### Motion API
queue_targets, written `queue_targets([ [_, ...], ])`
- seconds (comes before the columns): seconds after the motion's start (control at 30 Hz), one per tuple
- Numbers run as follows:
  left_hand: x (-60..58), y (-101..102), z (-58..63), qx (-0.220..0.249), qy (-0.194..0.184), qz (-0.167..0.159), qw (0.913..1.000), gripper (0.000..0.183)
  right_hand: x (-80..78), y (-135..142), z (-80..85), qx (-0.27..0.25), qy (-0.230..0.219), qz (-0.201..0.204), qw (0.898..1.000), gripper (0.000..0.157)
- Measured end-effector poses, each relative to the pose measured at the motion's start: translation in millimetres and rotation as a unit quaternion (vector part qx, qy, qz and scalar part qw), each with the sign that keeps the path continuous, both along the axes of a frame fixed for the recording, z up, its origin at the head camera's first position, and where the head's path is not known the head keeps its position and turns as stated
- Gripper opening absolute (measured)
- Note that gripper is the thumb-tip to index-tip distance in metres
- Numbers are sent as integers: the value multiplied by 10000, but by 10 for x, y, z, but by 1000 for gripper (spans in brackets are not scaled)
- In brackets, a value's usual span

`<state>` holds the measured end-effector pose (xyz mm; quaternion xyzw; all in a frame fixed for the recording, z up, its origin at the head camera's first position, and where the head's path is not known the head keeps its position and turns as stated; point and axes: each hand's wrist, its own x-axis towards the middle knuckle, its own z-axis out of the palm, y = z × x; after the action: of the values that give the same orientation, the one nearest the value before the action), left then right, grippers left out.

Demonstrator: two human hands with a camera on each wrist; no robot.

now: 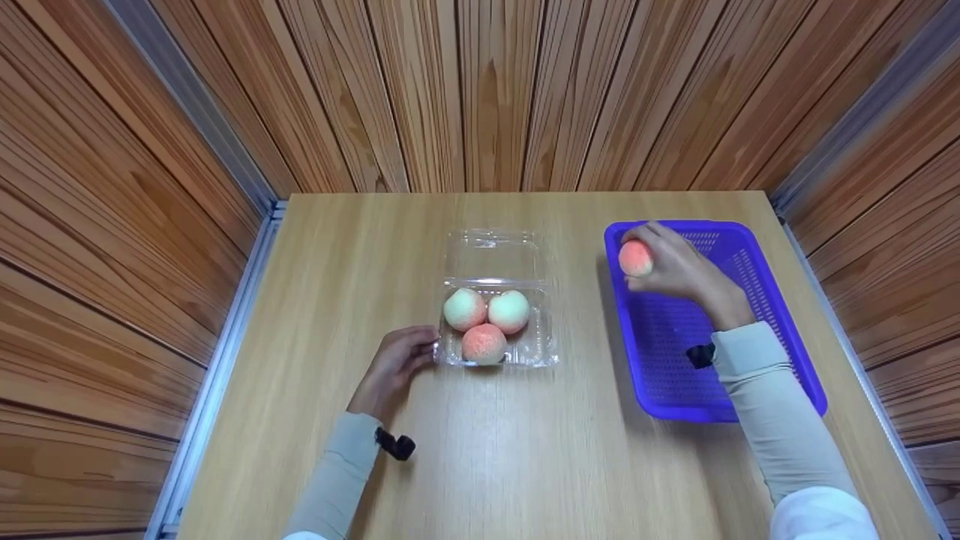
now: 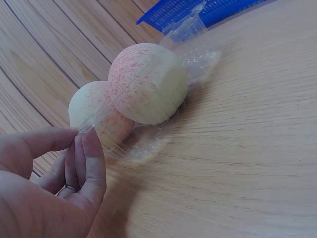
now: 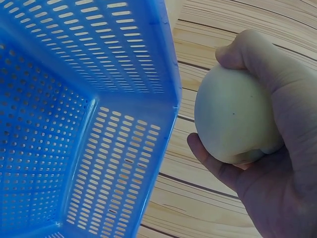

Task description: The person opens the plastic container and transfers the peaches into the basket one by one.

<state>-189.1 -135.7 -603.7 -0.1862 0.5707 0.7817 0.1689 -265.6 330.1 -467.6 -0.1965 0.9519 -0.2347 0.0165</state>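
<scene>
A clear plastic clamshell box (image 1: 541, 349) lies with its lid folded back on the table, and three pink-and-cream peaches (image 1: 484, 344) sit in its base. My left hand (image 1: 394, 367) pinches the box's left front edge between thumb and fingers, as the left wrist view shows up close. My right hand (image 1: 675, 266) grips another peach (image 3: 237, 114), thumb on one side and fingers curled round the other. It is over the far left part of a purple-blue plastic basket (image 1: 652, 382), above the rim.
The perforated basket stands at the right of the wooden table (image 1: 315, 300), and its inside shows only its slotted walls and floor. Wood-plank walls (image 1: 491, 97) enclose the table at the back and both sides, with metal rails (image 1: 225, 360) along the side edges.
</scene>
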Motion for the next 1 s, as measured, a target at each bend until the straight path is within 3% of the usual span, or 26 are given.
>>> queue_targets([
  [0.43, 7, 0, 14, 111, 14, 58, 9999, 13, 8, 76, -32, -53, -4, -65, 10000, 66],
  [0.7, -2, 4, -12, -42, 126, -149, 9998, 30, -9, 145, -73, -27, 230, 36, 9997, 68],
  [1.0, -6, 1, 2, -102, -11, -147, 9998, 32, -19, 203, -112, 40, 179, -30, 9998, 70],
])
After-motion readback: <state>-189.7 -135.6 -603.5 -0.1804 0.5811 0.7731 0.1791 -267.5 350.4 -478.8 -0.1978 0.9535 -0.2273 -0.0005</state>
